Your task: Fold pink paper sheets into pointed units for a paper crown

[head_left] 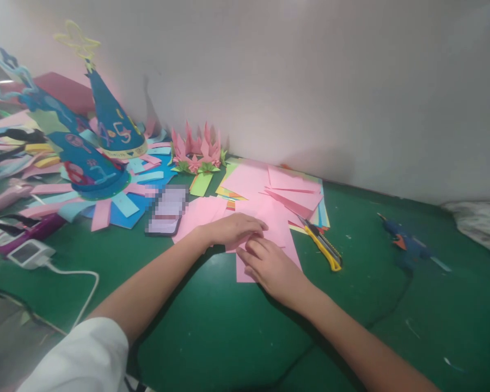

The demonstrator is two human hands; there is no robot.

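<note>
The right hand (276,269), nearest, lies over the near part of the pink paper (278,231) on the green table (208,332), and the left hand (234,228) reaches in just beyond; both sets of fingers are bent and nearly meeting, though whether they pinch an edge I cannot tell. Good handling here probably means one palm steadying the pink paper while the other presses evenly, corners aligned. Right of the pink paper lies a yellow snap-off utility knife (323,247), best kept clear of the wrists; left of it, a smartphone (167,212); beyond it, stacked coloured sheets (247,182)
</note>
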